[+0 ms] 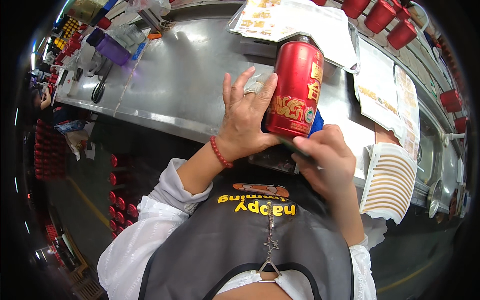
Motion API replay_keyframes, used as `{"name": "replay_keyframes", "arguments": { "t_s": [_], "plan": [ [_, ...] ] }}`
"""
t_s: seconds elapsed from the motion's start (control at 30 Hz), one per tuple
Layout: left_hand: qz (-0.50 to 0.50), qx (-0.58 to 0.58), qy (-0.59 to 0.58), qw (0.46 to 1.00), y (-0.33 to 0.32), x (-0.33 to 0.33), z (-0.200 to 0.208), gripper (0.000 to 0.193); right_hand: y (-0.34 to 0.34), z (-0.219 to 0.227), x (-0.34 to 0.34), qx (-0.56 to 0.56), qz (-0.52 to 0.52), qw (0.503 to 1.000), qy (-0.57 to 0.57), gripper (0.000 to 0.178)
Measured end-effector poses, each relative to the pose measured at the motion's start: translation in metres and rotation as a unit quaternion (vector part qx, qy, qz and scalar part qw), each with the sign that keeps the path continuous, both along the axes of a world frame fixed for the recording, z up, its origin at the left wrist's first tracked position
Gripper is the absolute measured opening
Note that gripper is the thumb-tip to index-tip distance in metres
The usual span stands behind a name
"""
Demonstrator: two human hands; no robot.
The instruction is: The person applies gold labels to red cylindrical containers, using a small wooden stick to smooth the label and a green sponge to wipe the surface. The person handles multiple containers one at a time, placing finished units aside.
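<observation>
A red bottle [293,87] with gold decoration and a dark neck lies tilted in front of me, its base toward me. My left hand [246,112], fingers spread and stretched, rests along the bottle's left side. Its index finger touches the bottle and its thumb is at the base. My right hand [327,157], partly blurred, is closed just below the base on the right. Something thin and dark shows at its fingertips, too hidden to name. Behind the bottle's lower right side a piece of blue material [317,124] peeks out.
The steel worktable [185,65] stretches left, with a purple bottle [107,46] and black scissors [100,87] on it. Beyond the bottle lies a tray with printed sheets [325,30]. A white slatted rack [389,182] stands right. Red containers [401,34] line the far right.
</observation>
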State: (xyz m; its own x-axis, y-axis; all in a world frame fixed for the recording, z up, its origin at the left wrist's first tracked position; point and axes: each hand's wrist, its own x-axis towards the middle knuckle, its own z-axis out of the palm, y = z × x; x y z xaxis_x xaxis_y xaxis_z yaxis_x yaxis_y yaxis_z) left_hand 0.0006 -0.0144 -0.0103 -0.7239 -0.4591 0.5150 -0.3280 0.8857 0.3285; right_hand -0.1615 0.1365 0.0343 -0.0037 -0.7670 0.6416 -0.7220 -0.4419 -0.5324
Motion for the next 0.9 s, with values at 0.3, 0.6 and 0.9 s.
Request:
{"name": "replay_keyframes", "arguments": {
  "t_s": [0.3,0.6,0.9],
  "plan": [
    [0.016,0.022,0.018,0.999,-0.002,0.003,-0.008,0.114,0.007,-0.005,0.005,0.122,-0.11,0.954,-0.251,0.017],
    [0.012,-0.026,0.027,0.999,0.007,-0.003,0.009,0.103,-0.035,0.016,0.016,0.15,-0.173,0.966,-0.121,0.022],
    [-0.027,0.083,0.041,0.995,-0.006,0.007,-0.027,0.104,0.004,0.029,-0.028,0.122,-0.086,0.98,-0.133,0.035]
  ]
}}
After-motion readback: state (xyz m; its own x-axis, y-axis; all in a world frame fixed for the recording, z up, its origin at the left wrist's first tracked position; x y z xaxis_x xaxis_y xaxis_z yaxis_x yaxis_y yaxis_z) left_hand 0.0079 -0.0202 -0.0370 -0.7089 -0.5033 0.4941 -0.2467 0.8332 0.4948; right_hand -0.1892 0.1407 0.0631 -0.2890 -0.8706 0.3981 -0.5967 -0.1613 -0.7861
